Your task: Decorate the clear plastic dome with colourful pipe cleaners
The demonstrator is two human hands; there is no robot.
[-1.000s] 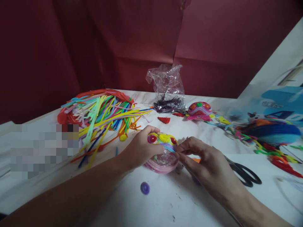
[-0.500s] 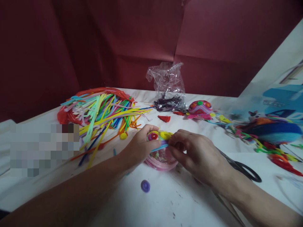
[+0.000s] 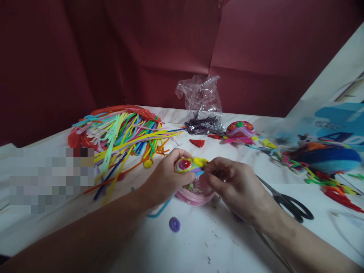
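Note:
A rounded, partly see-through craft piece (image 3: 199, 193) stands on the table between my hands, pink around its lower part. Yellow, red and purple coils, among them a red button-like disc (image 3: 186, 163) and a yellow coil (image 3: 200, 162), cover its top. My left hand (image 3: 170, 172) grips it from the left, thumb across the front. My right hand (image 3: 227, 178) is closed in a pinch at its right edge, near a light blue pipe cleaner (image 3: 199, 173); what the fingertips hold is partly hidden. A light blue strip (image 3: 162, 210) sticks out under my left wrist. A purple coil (image 3: 174, 224) lies nearer me.
Scissors (image 3: 292, 204) lie by my right forearm. Loose pipe cleaners (image 3: 127, 132) spread at the left with a yellow coil (image 3: 148, 163). Behind are a clear bag (image 3: 203, 106), red pieces (image 3: 196, 143) and a finished-looking pink decorated head (image 3: 240, 132). A blue yarn-like bundle (image 3: 330, 157) sits right.
Along the front of the craft piece, the blue strip shows less, and a bent blue length now sticks out below my left wrist. My hands have shifted only slightly.

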